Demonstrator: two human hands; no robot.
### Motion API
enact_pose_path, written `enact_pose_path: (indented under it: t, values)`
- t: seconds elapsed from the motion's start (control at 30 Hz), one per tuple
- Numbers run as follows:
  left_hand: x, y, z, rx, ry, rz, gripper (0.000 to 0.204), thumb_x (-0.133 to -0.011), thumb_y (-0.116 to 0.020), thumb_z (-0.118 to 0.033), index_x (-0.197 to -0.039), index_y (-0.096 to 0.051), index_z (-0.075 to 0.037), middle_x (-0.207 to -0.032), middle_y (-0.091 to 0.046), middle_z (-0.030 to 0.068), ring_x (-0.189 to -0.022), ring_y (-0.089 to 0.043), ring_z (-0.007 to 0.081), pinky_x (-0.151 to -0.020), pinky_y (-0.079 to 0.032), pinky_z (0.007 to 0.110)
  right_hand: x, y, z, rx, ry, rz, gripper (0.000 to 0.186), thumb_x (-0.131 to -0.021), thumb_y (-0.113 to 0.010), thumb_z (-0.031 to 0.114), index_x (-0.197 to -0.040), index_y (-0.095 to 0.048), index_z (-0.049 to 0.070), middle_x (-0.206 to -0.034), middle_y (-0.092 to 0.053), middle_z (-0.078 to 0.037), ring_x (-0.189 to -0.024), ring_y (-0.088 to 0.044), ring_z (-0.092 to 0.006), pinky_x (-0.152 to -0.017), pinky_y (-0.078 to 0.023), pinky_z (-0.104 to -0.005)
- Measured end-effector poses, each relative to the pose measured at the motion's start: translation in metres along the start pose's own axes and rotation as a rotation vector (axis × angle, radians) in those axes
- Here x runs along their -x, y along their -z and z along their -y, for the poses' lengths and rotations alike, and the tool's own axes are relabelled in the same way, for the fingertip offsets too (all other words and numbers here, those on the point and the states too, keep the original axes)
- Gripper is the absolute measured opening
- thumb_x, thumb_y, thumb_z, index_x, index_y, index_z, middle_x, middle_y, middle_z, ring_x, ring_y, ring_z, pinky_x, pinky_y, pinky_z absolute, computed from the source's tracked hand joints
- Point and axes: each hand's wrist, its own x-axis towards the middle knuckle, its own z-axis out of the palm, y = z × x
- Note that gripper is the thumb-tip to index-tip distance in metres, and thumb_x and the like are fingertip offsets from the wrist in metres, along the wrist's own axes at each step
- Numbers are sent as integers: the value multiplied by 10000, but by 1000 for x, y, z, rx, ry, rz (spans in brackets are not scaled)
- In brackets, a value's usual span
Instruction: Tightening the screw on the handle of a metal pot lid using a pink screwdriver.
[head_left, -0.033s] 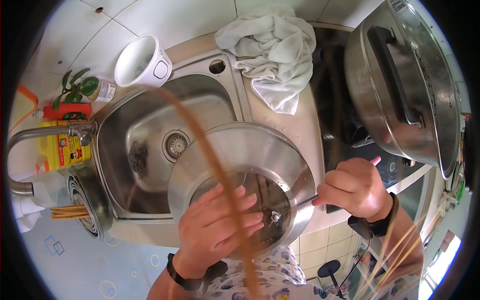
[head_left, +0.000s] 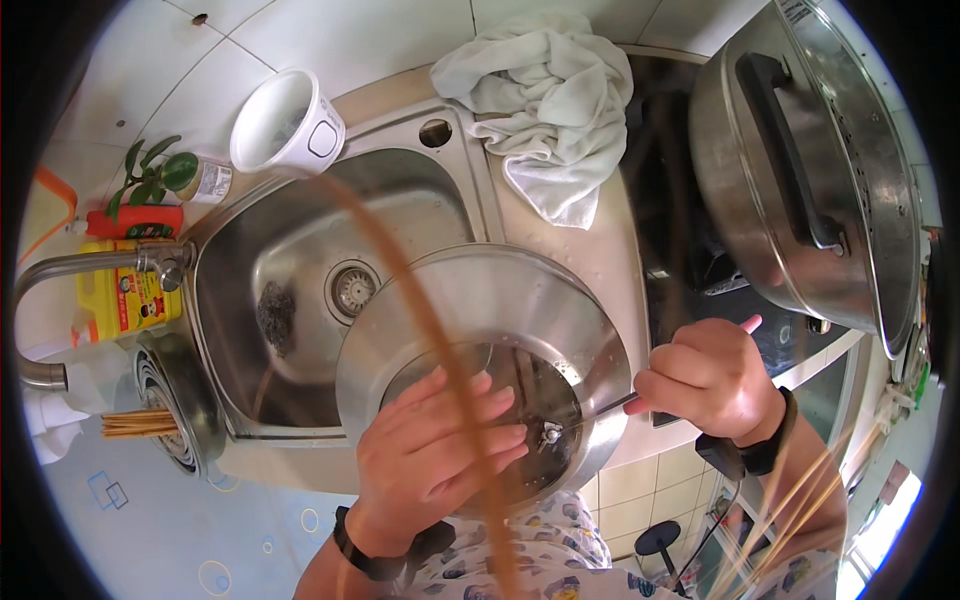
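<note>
Steel bowl (head_left: 490,285), broad and flared, partly beneath and beyond the left hand (head_left: 430,440), just left of the right hand (head_left: 705,378), overlapping the near right corner of the sink (head_left: 420,190). Left fingers outstretched and loosely spread over the opening, with no object visible in that hand; palm hidden, so cannot tell of any contact with the metal. Right hand curled into a fist around a thin dark handle (head_left: 603,403), slanting leftward into the bowl. Between both hands, low inside, a small silvery piece (head_left: 551,433); cannot tell whether part of the same tool. By judgement, somewhere midway: both hands busy at the bowl, handle not yet laid aside. Dark bottom (head_left: 532,385) too dim to judge the amount done or left. Beyond both hands, a crumpled towel (head_left: 545,100), untouched.
</note>
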Motion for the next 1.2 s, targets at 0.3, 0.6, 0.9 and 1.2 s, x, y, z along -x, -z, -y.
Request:
enact_pose_path:
  t: [0.3,0.6,0.9,1.2]
  values:
    - [-1,-1,0,-5,5,5,287,-638,-903,-105,-889,-771,-148,-1036,-761,67,-1068,-711,243,-1065,-461,405,-5,-3,-1,38,31,7,216,-662,-754,222,-791,-600,143,-739,-450,10,-595,-491,-138,-504,-364,-288]
    - [-1,-1,-2,-10,18,1,279,-637,-906,-127,-882,-775,-150,-1033,-763,53,-1075,-708,237,-1069,-459,408,-2,-4,-4,2,28,-1,225,-660,-760,214,-798,-603,132,-749,-461,9,-589,-491,-143,-497,-372,-297]
    - [-1,-1,0,-2,18,8,267,-640,-906,-144,-873,-776,-155,-1031,-763,50,-1081,-706,231,-1074,-456,402,-14,0,-5,8,65,26,222,-674,-766,230,-787,-604,130,-748,-449,5,-603,-489,-146,-504,-376,-295]
    - [-2,-1,-1,4,18,-11,263,-641,-903,-153,-874,-782,-161,-1034,-764,40,-1074,-708,227,-1065,-465,402,-15,3,-4,-27,46,64,218,-680,-772,220,-779,-601,128,-725,-454,2,-594,-501,-152,-500,-382,-301]
